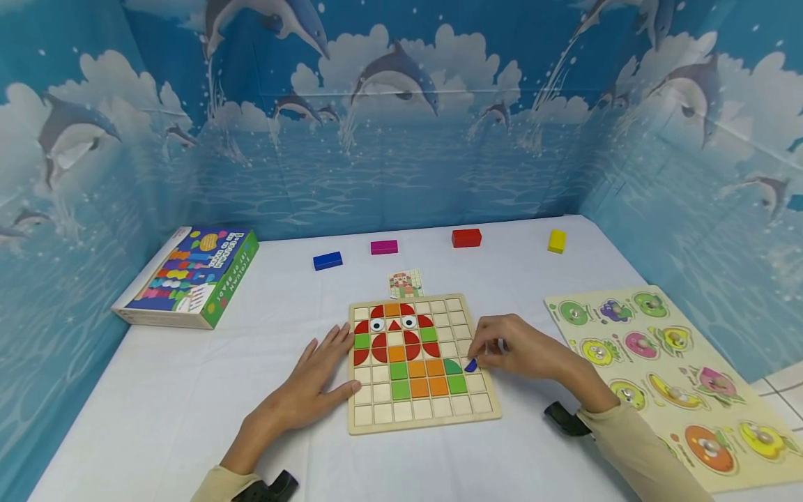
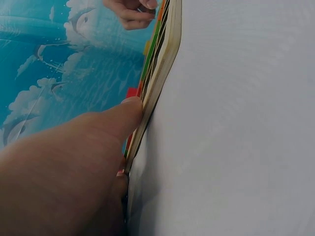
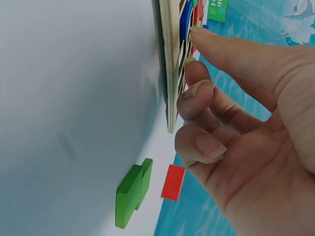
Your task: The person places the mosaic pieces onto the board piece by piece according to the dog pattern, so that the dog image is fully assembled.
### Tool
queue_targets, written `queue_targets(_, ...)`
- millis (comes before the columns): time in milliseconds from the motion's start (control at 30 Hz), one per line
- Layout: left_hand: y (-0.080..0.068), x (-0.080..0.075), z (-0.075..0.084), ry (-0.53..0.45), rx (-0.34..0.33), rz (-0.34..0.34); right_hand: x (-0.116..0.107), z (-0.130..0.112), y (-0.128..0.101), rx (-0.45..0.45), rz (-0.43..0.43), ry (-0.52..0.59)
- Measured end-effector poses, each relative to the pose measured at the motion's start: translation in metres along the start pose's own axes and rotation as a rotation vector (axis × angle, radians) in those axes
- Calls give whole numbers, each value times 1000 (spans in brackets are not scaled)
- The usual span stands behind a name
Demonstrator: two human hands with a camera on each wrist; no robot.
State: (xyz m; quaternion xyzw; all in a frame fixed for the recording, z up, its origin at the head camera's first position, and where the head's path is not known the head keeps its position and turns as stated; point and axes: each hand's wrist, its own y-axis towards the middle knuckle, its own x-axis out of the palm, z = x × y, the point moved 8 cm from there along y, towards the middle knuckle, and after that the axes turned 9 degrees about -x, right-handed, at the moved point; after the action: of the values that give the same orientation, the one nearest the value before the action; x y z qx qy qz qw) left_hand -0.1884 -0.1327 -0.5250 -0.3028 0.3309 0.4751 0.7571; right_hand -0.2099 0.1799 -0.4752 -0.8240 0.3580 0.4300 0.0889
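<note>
Pale wooden grid board (image 1: 422, 411) at centre: red quarter-rounds, orange and green squares, white eyes with dark pupils. Small blue piece (image 1: 470, 364) at board's 3 o'clock, pinched by right hand (image 1: 523, 348). Along 12 o'clock: blue block (image 1: 327, 261), magenta block (image 1: 384, 247), red block (image 1: 466, 238), yellow block (image 1: 556, 240). Multicoloured box (image 1: 188, 275), green edge, at 10 o'clock. Cream fruit puzzle (image 1: 674, 376) at 3 o'clock: green, purple, pink, yellow, orange. Backdrop (image 1: 401, 139): blue sea, grey dolphins, white clouds. Tablecloth (image 1: 188, 390) white.
</note>
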Motion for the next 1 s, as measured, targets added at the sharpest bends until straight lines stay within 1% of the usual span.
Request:
queue_targets(100,-1,0,1,-4,6,10,-7,1,-2,-9,38,-23)
queue_targets(167,0,0,1,-3,6,13,-16,4,-6,5,94,-58)
queue_targets(267,0,0,1,0,6,9,-31,13,-15,76,168,-134)
queue_targets(333,1,1,1,4,0,-2,-38,22,-20,137,187,-170)
queue_targets(400,2,1,0,7,-3,-7,-42,29,-24,178,181,-193)
queue_targets(500,2,2,-1,11,-9,-11,-45,38,-28,226,169,-197)
queue_targets(667,2,1,-1,7,-13,-12,-46,52,-32,315,179,-201)
queue_targets(800,2,2,-1,5,-14,-15,-44,56,-33,353,183,-181)
queue_targets(1000,1,1,-1,1,-13,-13,-40,54,-29,381,163,-163)
